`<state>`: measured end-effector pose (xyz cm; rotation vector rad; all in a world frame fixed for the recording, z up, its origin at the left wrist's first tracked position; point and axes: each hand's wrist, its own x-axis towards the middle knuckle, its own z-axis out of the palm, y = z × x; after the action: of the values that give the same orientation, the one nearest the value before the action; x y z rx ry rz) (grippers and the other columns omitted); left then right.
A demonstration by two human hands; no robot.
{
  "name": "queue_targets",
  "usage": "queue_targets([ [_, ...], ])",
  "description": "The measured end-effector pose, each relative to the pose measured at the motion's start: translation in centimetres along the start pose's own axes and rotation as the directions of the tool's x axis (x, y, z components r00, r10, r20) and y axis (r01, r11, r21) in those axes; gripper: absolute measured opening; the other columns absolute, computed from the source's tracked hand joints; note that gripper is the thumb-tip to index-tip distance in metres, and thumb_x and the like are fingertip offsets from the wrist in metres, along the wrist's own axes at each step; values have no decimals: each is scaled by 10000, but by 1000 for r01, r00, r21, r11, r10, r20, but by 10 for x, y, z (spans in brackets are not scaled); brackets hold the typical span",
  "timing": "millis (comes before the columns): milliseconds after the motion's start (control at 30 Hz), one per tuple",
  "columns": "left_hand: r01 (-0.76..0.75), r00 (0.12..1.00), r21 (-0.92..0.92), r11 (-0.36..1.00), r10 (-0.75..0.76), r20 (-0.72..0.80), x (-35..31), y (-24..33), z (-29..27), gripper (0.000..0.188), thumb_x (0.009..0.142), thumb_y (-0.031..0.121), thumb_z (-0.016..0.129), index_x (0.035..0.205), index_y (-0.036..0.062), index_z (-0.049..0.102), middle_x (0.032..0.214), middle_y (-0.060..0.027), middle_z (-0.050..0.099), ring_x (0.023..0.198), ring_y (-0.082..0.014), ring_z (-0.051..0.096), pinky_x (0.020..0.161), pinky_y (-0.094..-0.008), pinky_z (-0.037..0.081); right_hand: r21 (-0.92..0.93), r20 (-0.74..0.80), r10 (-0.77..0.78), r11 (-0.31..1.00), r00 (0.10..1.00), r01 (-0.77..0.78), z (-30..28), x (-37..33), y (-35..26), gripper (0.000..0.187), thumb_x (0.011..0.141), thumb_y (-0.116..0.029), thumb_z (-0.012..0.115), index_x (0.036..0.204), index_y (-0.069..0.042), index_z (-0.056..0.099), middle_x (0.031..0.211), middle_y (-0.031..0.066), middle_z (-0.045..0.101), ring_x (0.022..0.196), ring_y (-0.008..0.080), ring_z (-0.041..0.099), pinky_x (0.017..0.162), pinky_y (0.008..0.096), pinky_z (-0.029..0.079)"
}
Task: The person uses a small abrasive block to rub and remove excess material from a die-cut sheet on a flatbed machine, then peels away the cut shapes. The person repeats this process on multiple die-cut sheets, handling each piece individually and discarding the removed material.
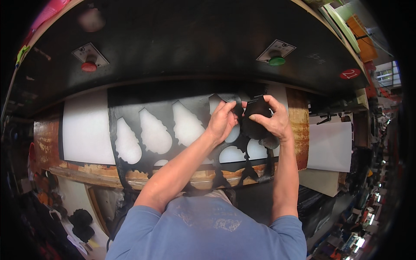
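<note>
A black sheet [167, 113] of flexible material, with several teardrop-shaped holes cut through it, lies over a white board [89, 130]. White shows through the holes, and ragged strips of the sheet hang over the front edge. At the sheet's right part, my right hand [276, 118] grips a dark cut-out piece [255, 113] between thumb and fingers. My left hand [223, 120] is closed just beside it, pinching black material at the edge of a hole. Whether that material is the sheet or a loose piece is hard to make out.
A black machine panel [182, 47] overhangs the far side, carrying a red button [89, 65] and a green button [276, 60]. Worn brown wood [297, 125] borders the board. White sheets [331, 145] lie at the right; dark scraps [82, 223] sit at the lower left.
</note>
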<state>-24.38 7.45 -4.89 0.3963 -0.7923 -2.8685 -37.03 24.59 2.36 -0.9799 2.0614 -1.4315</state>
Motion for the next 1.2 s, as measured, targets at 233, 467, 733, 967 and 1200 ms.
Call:
queue_targets([
  [233,-128,912,642,756,344,-224,-41,10,15,483,1070,151,610,1508,3,469,1427,-180,646,1303,-290,635,1152,-440,476,89,-193,-79,991,978,97,14,-31,7,351,865,30,863,1167,-5,688,1037,15,735,945,109,687,877,271,571],
  [467,-324,933,924,203,231,276,-44,7,28,707,959,172,747,1563,-67,469,1490,-274,600,1391,-432,575,1173,-468,471,249,-317,-55,958,947,139,21,-45,24,336,898,92,824,1184,-4,678,1101,10,726,986,94,681,899,247,561],
  [733,-141,976,942,304,-115,183,7,7,26,260,914,158,802,1122,9,756,875,-189,769,820,-284,752,812,-426,587,21,-271,-50,998,961,58,7,-38,24,458,863,-22,857,1275,0,658,1189,59,707,1086,156,658,971,297,531],
  [967,-167,973,837,521,-51,226,18,-7,6,216,927,128,790,1106,7,786,937,-117,814,842,-155,732,816,-344,585,-497,-56,12,867,998,-39,-8,-73,44,1004,678,-279,951,1551,-17,529,1610,226,496,1501,420,463,1254,488,397],
  [1200,-87,991,781,619,-26,132,13,1,9,265,925,125,794,1132,-39,773,983,-120,816,921,-140,744,866,-335,593,-538,-207,-41,839,978,-79,-1,-90,60,920,720,-195,877,1544,18,529,1608,250,490,1485,426,475,1250,493,402],
])
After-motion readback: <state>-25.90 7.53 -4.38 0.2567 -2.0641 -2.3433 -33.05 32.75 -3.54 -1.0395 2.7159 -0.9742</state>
